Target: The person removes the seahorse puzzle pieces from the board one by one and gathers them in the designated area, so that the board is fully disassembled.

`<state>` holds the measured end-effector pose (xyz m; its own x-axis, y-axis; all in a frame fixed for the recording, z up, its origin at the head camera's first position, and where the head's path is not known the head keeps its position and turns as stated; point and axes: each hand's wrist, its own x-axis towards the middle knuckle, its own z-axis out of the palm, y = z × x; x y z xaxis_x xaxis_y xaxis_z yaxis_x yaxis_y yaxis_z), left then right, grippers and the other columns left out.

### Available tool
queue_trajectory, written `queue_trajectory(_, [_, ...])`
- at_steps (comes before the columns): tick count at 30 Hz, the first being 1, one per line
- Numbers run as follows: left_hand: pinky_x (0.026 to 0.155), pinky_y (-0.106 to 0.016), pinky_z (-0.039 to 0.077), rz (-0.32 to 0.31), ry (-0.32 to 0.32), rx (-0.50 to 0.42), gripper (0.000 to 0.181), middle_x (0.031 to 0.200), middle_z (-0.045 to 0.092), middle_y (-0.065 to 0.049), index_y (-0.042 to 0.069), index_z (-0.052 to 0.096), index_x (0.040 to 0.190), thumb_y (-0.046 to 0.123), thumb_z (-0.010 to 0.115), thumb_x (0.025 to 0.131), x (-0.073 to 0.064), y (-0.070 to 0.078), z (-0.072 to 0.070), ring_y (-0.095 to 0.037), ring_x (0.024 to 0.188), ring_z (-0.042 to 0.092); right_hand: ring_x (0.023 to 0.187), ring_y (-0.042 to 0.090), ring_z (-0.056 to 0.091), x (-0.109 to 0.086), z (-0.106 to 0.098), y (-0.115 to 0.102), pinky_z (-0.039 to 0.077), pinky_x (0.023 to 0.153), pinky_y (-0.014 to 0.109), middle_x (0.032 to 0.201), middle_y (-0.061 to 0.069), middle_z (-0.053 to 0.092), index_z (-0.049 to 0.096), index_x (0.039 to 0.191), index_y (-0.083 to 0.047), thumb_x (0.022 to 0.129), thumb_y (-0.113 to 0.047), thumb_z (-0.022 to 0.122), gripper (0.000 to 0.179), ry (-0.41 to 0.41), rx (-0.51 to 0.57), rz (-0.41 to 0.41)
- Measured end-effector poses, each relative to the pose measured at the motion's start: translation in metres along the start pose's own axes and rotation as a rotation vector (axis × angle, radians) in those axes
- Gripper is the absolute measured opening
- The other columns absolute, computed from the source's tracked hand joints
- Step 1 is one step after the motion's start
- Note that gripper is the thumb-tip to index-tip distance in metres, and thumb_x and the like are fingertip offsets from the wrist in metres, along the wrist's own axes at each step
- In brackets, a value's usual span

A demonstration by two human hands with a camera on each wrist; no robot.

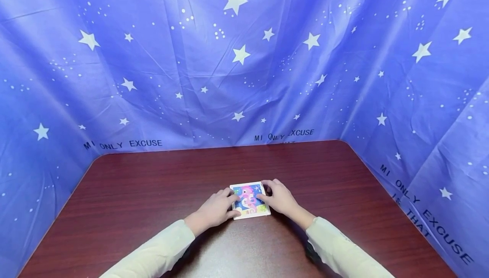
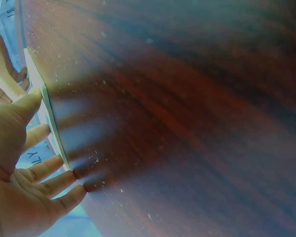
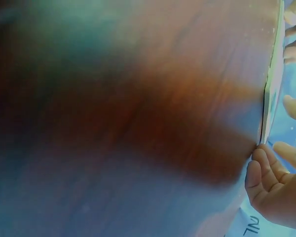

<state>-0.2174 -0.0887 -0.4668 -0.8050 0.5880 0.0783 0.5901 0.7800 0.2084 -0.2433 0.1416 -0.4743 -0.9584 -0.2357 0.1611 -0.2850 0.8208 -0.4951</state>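
Note:
A flat square picture board lies on the table, with a white border and a pink seahorse on blue. My left hand is at its left side. Its thumb is by the near left corner, one finger reaches over the picture, and the other fingertips rest along the edge, as the left wrist view shows. Across from it, my right hand is at the far right corner. Its thumb extends over the picture while bent fingertips touch down by the corner. From the wrists the board shows only as a thin edge.
The dark red wooden table has rounded far corners. A blue curtain with white stars and black lettering hangs behind it and along both sides. Pale sleeves cover both forearms.

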Motion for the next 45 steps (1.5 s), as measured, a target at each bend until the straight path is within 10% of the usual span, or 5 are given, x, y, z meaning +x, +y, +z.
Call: queue_trajectory(45, [0.088, -0.046, 0.047, -0.012, -0.028, -0.005, 0.042, 0.123, 0.055, -0.011, 0.012, 0.061, 0.117, 0.041, 0.062, 0.087, 0.002, 0.0, 0.0, -0.029, 0.111, 0.055, 0.062, 0.012, 0.041, 0.013, 0.002, -0.004, 0.032, 0.057, 0.024, 0.073, 0.002, 0.048, 0.068, 0.106, -0.007, 0.079, -0.024, 0.073, 0.032, -0.049, 0.04, 0.064])
